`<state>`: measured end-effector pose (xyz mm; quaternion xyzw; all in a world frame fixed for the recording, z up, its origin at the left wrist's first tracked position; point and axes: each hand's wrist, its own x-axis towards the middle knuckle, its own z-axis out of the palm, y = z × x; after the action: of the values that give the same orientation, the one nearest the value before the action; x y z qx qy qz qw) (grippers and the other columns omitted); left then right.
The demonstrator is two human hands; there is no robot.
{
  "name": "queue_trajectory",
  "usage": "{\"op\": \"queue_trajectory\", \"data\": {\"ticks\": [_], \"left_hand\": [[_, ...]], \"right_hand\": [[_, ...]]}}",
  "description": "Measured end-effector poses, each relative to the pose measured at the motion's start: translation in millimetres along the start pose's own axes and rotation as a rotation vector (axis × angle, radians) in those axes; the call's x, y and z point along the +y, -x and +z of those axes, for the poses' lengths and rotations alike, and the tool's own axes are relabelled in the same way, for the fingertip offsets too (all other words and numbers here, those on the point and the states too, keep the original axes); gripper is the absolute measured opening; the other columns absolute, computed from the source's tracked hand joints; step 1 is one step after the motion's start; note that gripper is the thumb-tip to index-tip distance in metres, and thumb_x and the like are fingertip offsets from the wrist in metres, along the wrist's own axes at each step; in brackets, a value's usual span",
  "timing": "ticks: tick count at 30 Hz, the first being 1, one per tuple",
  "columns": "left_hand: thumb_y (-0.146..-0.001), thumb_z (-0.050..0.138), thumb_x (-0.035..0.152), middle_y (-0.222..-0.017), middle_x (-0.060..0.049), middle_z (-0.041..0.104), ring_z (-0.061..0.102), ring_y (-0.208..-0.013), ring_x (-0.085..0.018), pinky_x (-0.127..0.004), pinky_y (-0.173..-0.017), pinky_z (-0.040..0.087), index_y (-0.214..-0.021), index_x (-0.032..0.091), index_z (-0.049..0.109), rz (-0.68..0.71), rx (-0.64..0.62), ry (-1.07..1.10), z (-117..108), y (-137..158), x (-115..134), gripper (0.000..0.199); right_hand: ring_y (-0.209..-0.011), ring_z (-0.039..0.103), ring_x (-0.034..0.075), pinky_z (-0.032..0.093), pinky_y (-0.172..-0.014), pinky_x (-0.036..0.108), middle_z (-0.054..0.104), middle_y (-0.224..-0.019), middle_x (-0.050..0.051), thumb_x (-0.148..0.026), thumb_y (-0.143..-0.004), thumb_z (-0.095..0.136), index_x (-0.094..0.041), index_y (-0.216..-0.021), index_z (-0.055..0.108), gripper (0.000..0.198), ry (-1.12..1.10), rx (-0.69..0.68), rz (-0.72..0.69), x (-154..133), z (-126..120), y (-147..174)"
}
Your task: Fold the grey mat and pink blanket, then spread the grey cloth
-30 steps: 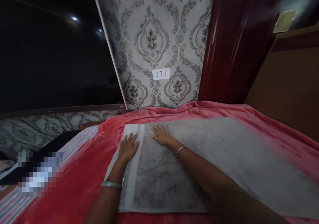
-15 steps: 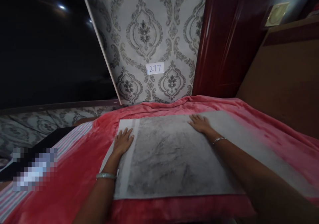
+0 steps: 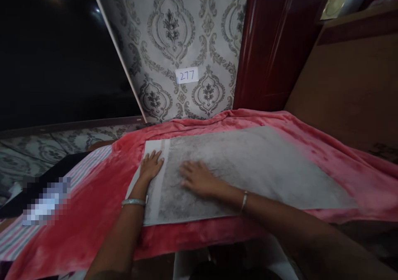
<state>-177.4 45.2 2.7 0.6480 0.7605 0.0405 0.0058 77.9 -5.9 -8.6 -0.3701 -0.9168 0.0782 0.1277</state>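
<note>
Left hand (image 3: 151, 166) is open and flat, fingers spread, on the pale left end of the gray cloth (image 3: 264, 164). The right hand (image 3: 199, 178) is open too, over the cloth, but it is blurry, so I can't tell if it presses down. The right arm (image 3: 280, 213) hides some of the near edge. The cloth lies on a red blanket (image 3: 90, 213). Little squares cover something at the left. The black screen (image 3: 56, 60) is cut off.

The left hand (image 3: 151, 165) wears 1 pale grey-green bangle (image 3: 133, 202); the right hand (image 3: 198, 177), 1 slim, silvery bracelet (image 3: 244, 200)
</note>
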Motion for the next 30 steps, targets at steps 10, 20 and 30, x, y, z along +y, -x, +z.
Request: {"op": "queue_trajectory", "data": {"ticks": [10, 20, 30], "left_hand": [[-0.101, 0.029, 0.048, -0.167, -0.007, 0.027, 0.026, -0.153, -0.035, -0.049, -0.122, 0.025, -0.159, 0.023, 0.034, 0.028, 0.003, -0.005, 2.5, -6.5, -5.5, 0.063], [-0.1, 0.027, 0.046, -0.167, -0.009, 0.027, 0.028, -0.152, -0.036, -0.052, -0.12, 0.028, -0.159, 0.021, 0.034, 0.045, 0.008, -0.058, 2.4, -13.5, -9.9, 0.065], [-0.099, 0.025, 0.052, -0.168, -0.01, 0.025, 0.019, -0.154, -0.038, -0.066, -0.117, 0.022, -0.157, 0.023, 0.038, 0.112, 0.024, -0.121, -17.9, -2.8, 52.7, 0.066]], "right_hand": [[-0.153, 0.022, 0.032, 0.017, -0.121, 0.06, 0.027, -0.165, 0.012, -0.058, -0.101, 0.034, -0.023, -0.158, 0.037, 0.067, 0.078, 0.001, 0.23, 45.4, -11.1, 43.1], [-0.155, 0.018, 0.029, 0.015, -0.122, 0.057, 0.021, -0.168, 0.006, -0.053, -0.103, 0.022, -0.026, -0.16, 0.031, 0.064, 0.224, -0.028, 0.726, 172.5, -56.2, 141.0], [-0.155, 0.016, 0.027, 0.015, -0.122, 0.057, 0.021, -0.168, 0.005, -0.057, -0.102, 0.029, -0.032, -0.159, 0.033, 0.062, 0.078, -0.019, 0.41, 137.8, -54.3, 98.5]]}}
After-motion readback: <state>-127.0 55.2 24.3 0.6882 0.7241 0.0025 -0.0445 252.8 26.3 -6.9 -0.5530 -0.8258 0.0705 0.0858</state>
